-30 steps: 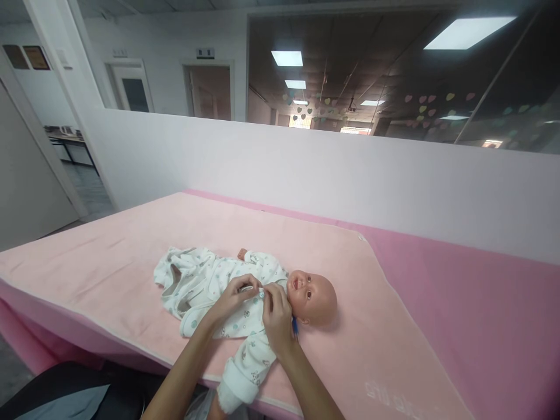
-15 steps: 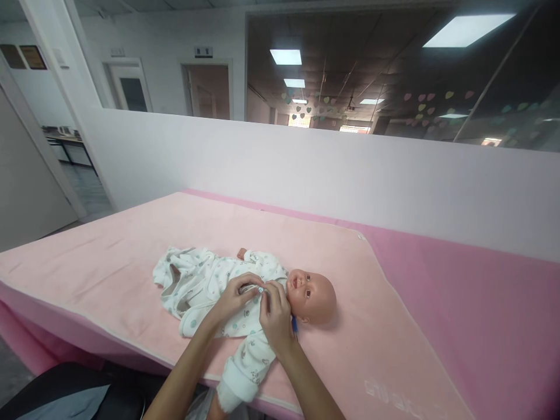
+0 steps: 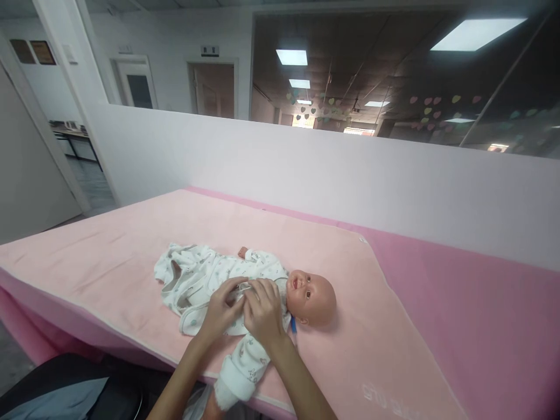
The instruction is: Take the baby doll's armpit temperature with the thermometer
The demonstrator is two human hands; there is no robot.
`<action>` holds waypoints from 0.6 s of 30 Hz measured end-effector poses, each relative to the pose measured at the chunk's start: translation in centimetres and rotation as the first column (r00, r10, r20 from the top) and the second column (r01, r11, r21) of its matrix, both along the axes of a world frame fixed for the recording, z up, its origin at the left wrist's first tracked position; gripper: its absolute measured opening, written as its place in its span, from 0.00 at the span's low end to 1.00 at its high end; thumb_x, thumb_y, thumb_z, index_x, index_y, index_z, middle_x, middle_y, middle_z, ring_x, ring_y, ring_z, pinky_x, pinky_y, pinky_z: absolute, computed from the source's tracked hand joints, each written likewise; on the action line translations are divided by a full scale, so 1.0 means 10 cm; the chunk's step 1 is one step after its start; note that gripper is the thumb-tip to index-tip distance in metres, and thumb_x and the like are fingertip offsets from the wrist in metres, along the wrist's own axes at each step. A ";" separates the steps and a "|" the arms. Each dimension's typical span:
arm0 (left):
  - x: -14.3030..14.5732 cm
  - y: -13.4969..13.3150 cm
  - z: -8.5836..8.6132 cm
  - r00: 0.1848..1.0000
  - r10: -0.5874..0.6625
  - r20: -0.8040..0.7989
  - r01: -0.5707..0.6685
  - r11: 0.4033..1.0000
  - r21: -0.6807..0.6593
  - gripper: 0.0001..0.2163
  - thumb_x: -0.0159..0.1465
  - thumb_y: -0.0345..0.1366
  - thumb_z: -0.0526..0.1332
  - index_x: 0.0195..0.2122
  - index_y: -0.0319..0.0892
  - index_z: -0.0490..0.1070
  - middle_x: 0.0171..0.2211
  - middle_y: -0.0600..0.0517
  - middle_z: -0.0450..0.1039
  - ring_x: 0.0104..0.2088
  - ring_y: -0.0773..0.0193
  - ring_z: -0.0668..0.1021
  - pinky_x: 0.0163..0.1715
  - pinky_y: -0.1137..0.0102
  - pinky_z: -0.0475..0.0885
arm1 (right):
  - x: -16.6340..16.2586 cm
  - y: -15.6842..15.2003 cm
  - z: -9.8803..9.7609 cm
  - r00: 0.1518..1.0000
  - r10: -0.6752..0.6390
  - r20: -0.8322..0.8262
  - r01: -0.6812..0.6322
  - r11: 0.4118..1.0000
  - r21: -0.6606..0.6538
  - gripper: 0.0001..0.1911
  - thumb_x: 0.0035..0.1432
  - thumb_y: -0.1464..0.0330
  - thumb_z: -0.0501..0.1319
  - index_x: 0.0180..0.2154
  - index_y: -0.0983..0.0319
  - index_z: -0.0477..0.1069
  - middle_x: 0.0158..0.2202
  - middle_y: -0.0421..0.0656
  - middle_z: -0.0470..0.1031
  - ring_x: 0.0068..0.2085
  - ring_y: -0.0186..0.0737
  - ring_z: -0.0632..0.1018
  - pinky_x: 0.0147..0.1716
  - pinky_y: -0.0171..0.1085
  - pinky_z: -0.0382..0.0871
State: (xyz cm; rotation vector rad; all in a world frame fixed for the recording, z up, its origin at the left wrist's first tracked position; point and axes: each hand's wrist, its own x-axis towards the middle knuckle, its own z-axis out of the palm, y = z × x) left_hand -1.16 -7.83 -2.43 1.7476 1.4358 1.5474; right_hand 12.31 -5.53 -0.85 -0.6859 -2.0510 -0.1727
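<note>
A baby doll [image 3: 311,297] lies on its back, its head toward the right. It wears a white patterned romper [image 3: 210,271] whose empty leg part spreads flat to the left. At the chest, my left hand [image 3: 224,308] pinches the romper's front with thumb and fingers. My right hand [image 3: 264,312] is closed on the same front beside it, the fingertips of both hands almost meeting. The exact bit of cloth or fastening between them is too small to tell. One sleeve [image 3: 242,367] with a turned-back cuff hangs toward the near table edge.
A pale pink mat [image 3: 131,233] covers the table over a darker pink cloth [image 3: 494,303]. Something blue [image 3: 293,325] shows by the doll's neck. A low white wall [image 3: 332,175] runs behind. A black chair [image 3: 74,385] stands at the lower left.
Both hands have shifted a little to the left along the romper's front, away from the doll's neck. More of the blue piece by the neck shows. The doll stays in place.
</note>
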 end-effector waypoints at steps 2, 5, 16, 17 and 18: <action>-0.02 0.01 -0.04 0.998 -0.006 0.064 0.007 1.000 -0.013 0.16 0.56 0.36 0.58 0.47 0.43 0.67 0.47 0.47 0.69 0.47 0.57 0.72 0.48 0.62 0.68 | -0.08 0.03 0.05 0.999 0.034 0.042 -0.032 0.998 -0.049 0.12 0.47 0.77 0.51 0.33 0.61 0.68 0.39 0.46 0.70 0.43 0.43 0.69 0.45 0.46 0.63; -0.06 0.05 -0.04 0.988 -0.053 0.147 0.062 0.997 -0.056 0.20 0.56 0.37 0.59 0.50 0.41 0.65 0.48 0.45 0.69 0.47 0.56 0.72 0.49 0.60 0.68 | -0.16 0.09 0.08 1.000 0.001 0.030 0.004 0.989 -0.145 0.09 0.44 0.77 0.52 0.30 0.61 0.66 0.35 0.46 0.69 0.39 0.42 0.68 0.42 0.44 0.63; -0.17 0.04 0.09 0.965 -0.134 0.225 0.176 0.968 -0.180 0.17 0.57 0.37 0.58 0.47 0.40 0.70 0.44 0.45 0.73 0.44 0.55 0.75 0.44 0.63 0.70 | -0.13 0.09 -0.02 0.999 -0.037 -0.015 0.033 0.981 -0.193 0.03 0.51 0.73 0.52 0.29 0.61 0.62 0.31 0.43 0.66 0.34 0.39 0.67 0.34 0.38 0.61; -0.16 0.04 0.09 0.972 -0.119 0.204 0.155 0.974 -0.168 0.16 0.58 0.37 0.57 0.47 0.40 0.71 0.43 0.46 0.74 0.43 0.55 0.75 0.44 0.63 0.71 | -0.13 0.09 -0.02 0.999 -0.037 -0.015 0.034 0.983 -0.183 0.04 0.53 0.73 0.51 0.29 0.61 0.62 0.31 0.43 0.66 0.34 0.39 0.67 0.35 0.37 0.61; -0.15 0.05 0.10 0.980 -0.098 0.173 0.125 0.980 -0.152 0.15 0.58 0.38 0.56 0.46 0.41 0.71 0.43 0.46 0.74 0.43 0.55 0.75 0.43 0.63 0.71 | -0.13 0.09 -0.02 0.999 -0.041 -0.015 0.038 0.984 -0.175 0.05 0.55 0.73 0.50 0.29 0.61 0.62 0.31 0.43 0.67 0.34 0.38 0.67 0.35 0.37 0.61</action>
